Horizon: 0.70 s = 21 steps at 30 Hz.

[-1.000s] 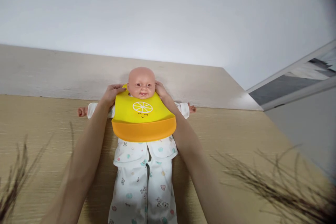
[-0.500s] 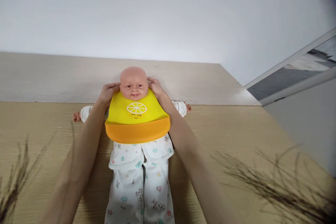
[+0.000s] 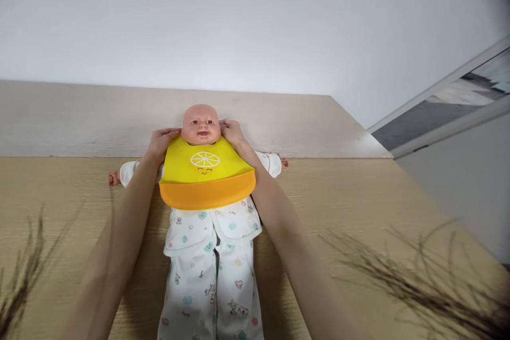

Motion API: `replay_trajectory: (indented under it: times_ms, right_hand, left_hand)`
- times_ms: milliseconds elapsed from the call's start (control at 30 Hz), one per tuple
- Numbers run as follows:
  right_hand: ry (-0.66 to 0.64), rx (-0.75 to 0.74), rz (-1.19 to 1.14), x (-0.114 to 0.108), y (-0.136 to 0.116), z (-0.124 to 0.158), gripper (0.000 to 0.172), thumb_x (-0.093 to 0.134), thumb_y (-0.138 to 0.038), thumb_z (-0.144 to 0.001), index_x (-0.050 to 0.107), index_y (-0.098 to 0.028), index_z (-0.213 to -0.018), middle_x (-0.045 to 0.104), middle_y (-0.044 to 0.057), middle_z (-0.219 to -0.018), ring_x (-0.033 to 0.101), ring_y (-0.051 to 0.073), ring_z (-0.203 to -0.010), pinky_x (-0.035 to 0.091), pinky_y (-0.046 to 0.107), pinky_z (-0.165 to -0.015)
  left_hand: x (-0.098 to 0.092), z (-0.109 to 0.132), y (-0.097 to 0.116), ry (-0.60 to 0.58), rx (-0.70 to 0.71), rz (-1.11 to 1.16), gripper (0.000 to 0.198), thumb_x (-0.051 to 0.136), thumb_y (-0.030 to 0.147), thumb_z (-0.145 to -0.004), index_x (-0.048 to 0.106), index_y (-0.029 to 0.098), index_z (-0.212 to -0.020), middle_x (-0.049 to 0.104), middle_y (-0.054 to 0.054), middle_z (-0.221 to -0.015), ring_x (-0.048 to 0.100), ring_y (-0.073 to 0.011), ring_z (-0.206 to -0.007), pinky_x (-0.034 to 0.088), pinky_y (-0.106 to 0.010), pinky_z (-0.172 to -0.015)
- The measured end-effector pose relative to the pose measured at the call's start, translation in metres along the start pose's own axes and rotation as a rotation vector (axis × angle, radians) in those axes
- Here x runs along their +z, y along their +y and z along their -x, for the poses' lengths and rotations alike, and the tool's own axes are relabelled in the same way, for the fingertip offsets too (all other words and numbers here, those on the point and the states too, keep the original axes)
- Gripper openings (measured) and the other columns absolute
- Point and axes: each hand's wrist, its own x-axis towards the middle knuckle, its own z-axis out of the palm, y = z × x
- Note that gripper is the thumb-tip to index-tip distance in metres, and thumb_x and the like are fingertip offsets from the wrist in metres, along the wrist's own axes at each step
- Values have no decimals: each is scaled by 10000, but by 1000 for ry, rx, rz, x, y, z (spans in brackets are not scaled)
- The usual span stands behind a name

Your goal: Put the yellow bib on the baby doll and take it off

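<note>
A bald baby doll [image 3: 201, 124] lies on its back on the wooden surface, dressed in a white printed top and trousers [image 3: 213, 276], arms spread to both sides. Over its chest is a yellow bib [image 3: 204, 162] with a citrus-slice print and an orange pocket [image 3: 207, 191] at the bottom. My left hand [image 3: 161, 142] is closed on the bib's upper edge beside the doll's neck. On the other side, my right hand [image 3: 232, 132] is closed on the bib by the neck. Fingertips of both hands are partly hidden behind the head and bib.
The wooden surface [image 3: 338, 212] meets a paler board [image 3: 287, 122] along a seam behind the doll's shoulders. A white wall [image 3: 239, 21] rises beyond. At the right is a framed glass panel [image 3: 438, 106]. Blurred dark strands hang at both lower corners.
The doll's head has tilted back a little and sits slightly lower and more to the left. The bib has shifted slightly up and left. Both hands keep their places at the neck.
</note>
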Motion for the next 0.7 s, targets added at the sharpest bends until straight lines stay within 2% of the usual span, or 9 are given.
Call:
replay_trajectory:
  times_ms: [233, 500, 600, 700]
  right_hand:
    - [-1, 16, -21, 2, -1, 8, 242, 519, -99, -730, 725, -133, -853, 781, 86, -956, 694, 178, -854, 578, 305, -866]
    - [51, 37, 24, 4, -4, 4, 175, 523, -116, -732, 689, -136, -782, 762, 83, -884, 684, 200, -949, 566, 340, -937]
    - [23, 41, 5, 4, -4, 6, 124, 547, -137, -734, 670, -153, -741, 745, 72, -830, 689, 208, -915, 574, 343, -906]
    - [-18, 62, -14, 1, -7, 10, 93, 581, -163, -731, 673, -163, -746, 736, 66, -796, 680, 206, -862, 574, 333, -856]
  left_hand:
    - [-1, 1, -2, -30, -30, -14, 357, 832, 276, -586, 804, 134, -912, 779, -98, -817, 703, -236, -722, 552, -321, -665]
    - [-2, 1, -2, -28, -26, -82, 398, 871, 309, -555, 800, 142, -909, 758, -86, -768, 672, -217, -669, 523, -320, -650]
    - [-1, 0, -2, -9, -34, -104, 411, 853, 320, -568, 794, 146, -936, 752, -88, -773, 663, -221, -661, 507, -322, -633]
    - [-1, 0, 3, -1, 15, -138, 377, 793, 305, -591, 795, 151, -935, 730, -61, -739, 626, -190, -632, 472, -284, -587]
